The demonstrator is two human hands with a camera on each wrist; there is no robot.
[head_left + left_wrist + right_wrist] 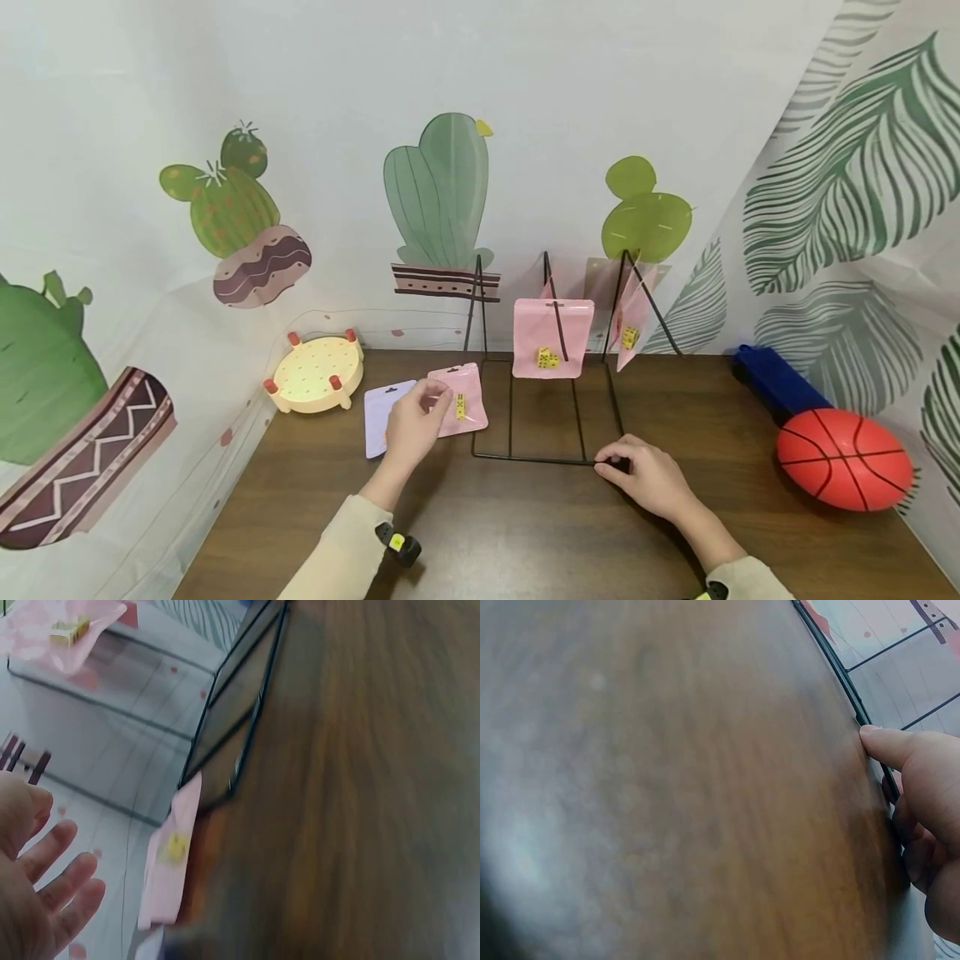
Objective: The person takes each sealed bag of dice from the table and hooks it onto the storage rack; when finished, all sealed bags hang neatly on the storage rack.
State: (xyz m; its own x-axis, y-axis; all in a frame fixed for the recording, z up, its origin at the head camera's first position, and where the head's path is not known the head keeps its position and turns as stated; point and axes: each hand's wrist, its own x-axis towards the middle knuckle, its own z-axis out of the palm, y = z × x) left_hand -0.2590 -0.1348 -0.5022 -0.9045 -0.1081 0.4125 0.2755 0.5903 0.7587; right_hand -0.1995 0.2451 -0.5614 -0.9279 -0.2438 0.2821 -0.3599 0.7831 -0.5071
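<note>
A black wire rack (pixel 540 460) stands on the table, two pink pouches hanging from its arms. The front pouch (pixel 553 325) faces me with yellow dice inside; another pouch (pixel 637 307) is turned nearly edge-on. My right hand (pixel 648 479) pinches the rack's front right corner, thumb and fingers on the wire in the right wrist view. Left of the rack lie a pink pouch (pixel 471 379) with yellow dice and a lilac pouch (pixel 377 417), partly hidden. My left hand (pixel 411 421) hovers over these two; in the left wrist view its loosely bent fingers (pixel 64 889) hold nothing.
A yellow toy stool (pixel 315 375) with red pegs sits at the back left, by the wall. At the right are a red ball (pixel 843 458) with black basketball lines and a long blue object (pixel 780 383). Patterned cloth covers the walls behind the table (pixel 525 533).
</note>
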